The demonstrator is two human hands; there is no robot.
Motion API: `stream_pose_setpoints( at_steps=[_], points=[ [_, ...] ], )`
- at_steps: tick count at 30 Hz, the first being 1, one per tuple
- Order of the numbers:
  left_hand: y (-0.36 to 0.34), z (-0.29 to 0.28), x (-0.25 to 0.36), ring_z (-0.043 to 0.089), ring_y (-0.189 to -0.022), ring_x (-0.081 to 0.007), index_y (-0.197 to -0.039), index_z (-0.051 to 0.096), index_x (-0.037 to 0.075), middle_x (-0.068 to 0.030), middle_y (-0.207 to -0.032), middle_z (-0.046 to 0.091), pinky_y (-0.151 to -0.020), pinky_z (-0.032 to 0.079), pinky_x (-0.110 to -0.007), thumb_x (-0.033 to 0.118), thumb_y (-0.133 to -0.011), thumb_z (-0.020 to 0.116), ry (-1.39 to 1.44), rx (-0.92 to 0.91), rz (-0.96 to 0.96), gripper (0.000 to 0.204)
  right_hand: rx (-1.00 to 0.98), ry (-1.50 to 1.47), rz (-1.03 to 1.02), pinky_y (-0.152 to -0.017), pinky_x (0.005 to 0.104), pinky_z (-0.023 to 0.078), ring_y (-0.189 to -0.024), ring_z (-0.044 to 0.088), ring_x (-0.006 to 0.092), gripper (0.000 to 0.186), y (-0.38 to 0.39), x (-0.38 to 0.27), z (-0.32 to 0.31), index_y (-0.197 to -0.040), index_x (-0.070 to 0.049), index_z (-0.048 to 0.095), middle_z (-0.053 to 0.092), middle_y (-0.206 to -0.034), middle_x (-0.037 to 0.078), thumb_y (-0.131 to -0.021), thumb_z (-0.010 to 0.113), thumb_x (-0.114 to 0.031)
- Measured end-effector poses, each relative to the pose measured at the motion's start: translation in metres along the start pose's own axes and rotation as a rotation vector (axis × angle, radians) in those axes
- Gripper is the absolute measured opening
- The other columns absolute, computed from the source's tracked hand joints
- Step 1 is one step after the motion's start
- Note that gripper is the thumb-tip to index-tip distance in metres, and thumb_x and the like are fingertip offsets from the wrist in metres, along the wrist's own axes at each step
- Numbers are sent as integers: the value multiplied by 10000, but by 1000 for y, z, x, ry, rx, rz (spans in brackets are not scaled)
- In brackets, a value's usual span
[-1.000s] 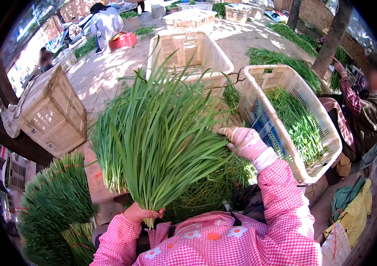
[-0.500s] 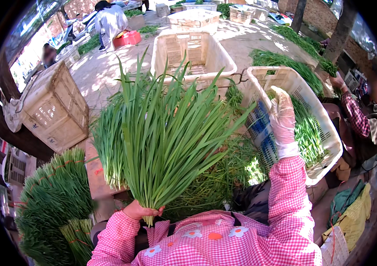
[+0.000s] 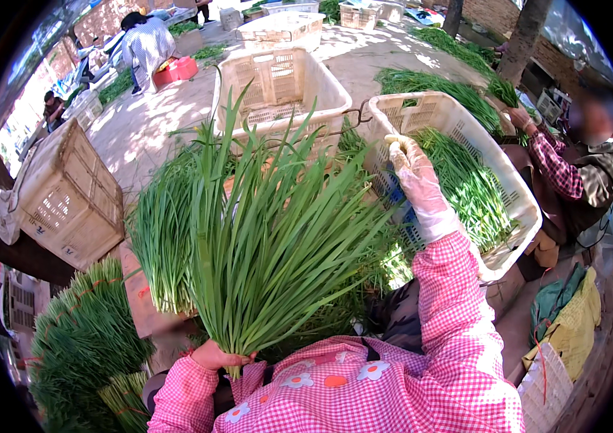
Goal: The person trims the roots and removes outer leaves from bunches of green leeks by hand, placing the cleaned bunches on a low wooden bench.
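Observation:
My bare left hand [image 3: 218, 356] is closed around the pale stem ends of a big fanned bunch of garlic chives [image 3: 270, 252], near my lap. The leaves spread upward and away from me. My right hand [image 3: 418, 173], in a thin translucent glove, is raised by the near left side of a white plastic crate [image 3: 525, 232]. Its fingers are loosely bent toward the left, and I see nothing held in them. Loose chives [image 3: 476, 191] lie inside that crate. Behind the held bunch, another pile of chives [image 3: 159, 249] rests on a reddish board [image 3: 135, 285].
Bundles of chives with red ties [image 3: 83, 339] stand at left, below a tipped crate [image 3: 68, 195]. Another white crate [image 3: 335, 112] stands ahead, with a metal hook [image 3: 355, 110] beside it. A co-worker [image 3: 573, 166] sits at right, holding chives. Sacks [image 3: 573, 325] lie lower right.
My right hand has moved left, and its fingers are more bent. The left hand still grips the chives, slightly lower in the picture. The whole view has shifted a little.

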State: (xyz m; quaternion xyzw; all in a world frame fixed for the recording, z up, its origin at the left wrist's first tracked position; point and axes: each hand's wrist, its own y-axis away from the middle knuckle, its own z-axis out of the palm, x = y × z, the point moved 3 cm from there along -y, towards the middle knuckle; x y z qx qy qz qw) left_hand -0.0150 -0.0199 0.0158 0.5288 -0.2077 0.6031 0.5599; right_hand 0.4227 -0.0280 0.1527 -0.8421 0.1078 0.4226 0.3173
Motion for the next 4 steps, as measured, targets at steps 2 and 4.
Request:
stream_pose_setpoints(
  at_steps=[2,4],
  points=[
    [0,1,-1,556,-742,-145,-939,582,11,-57,-846,601,-640,461,-264,54,-677,656,-4,8,0,276,-154,-43,116,-894,292,382,-1002,540,200,355,11,7,4,-1151,-17,498,574,-1068,136,-904,475,-271],
    [-1,-2,-6,558,-765,-145,-943,589,28,-58,-860,602,-661,461,-267,83,-684,663,-3,-24,-6,275,-331,-1,188,-959,312,333,-1137,486,236,502,15,31,16,-1221,-59,457,526,-1186,169,-875,496,-420]
  ],
)
